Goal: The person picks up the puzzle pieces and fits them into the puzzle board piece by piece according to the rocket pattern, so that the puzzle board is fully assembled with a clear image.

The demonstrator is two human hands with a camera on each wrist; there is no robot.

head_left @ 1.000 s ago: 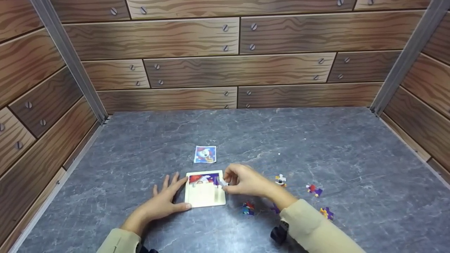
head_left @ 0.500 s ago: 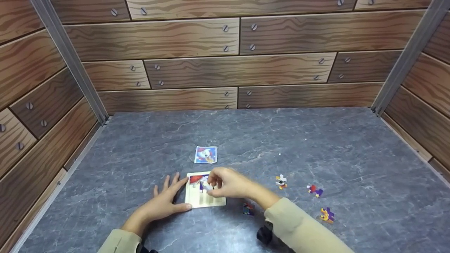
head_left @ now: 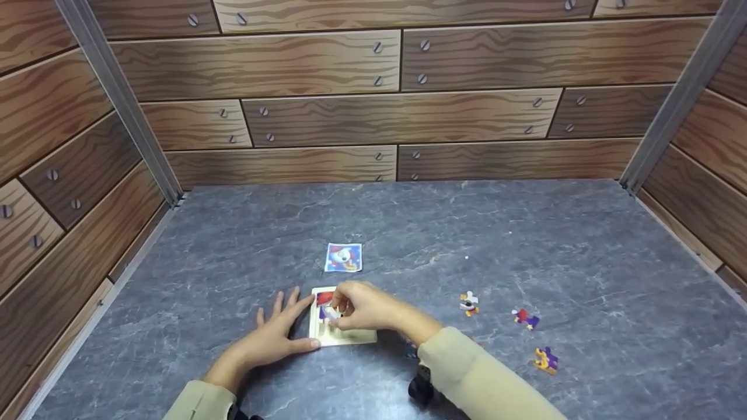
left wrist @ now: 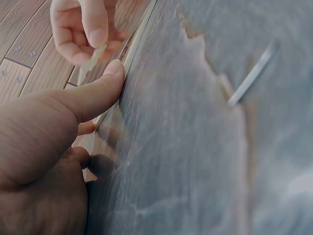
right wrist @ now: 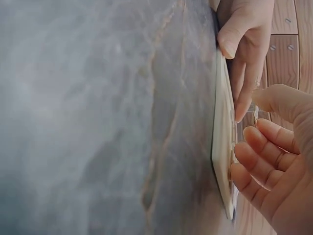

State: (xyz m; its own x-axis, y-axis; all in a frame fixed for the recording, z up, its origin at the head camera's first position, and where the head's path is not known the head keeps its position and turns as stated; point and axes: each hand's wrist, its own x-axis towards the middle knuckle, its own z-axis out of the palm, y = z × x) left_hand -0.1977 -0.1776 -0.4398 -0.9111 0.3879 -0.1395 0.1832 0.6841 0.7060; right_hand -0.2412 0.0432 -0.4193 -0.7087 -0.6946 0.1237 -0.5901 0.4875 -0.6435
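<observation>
The pale puzzle tray (head_left: 356, 338) lies flat on the table, with coloured pieces fitted along its far side. My left hand (head_left: 274, 332) rests at the tray's left edge, fingers spread and fairly straight, its thumb (left wrist: 100, 93) touching the rim. Over the tray, my right hand (head_left: 369, 306) pinches a jigsaw piece (left wrist: 91, 64) between thumb and fingers. In the right wrist view that piece (right wrist: 255, 110) shows edge-on, held apart from the tray. Part of the tray's picture is hidden behind my right hand.
A small picture card (head_left: 343, 258) lies beyond the tray. To the right are loose jigsaw pieces: a white one (head_left: 468, 304), a red and purple one (head_left: 526, 318), a yellow and purple one (head_left: 546, 360). A dark piece (head_left: 410, 349) is partly covered by my right sleeve.
My right hand has moved left from the tray's right edge to over its left half, carrying the jigsaw piece. The left hand has stayed at the tray's edge.
</observation>
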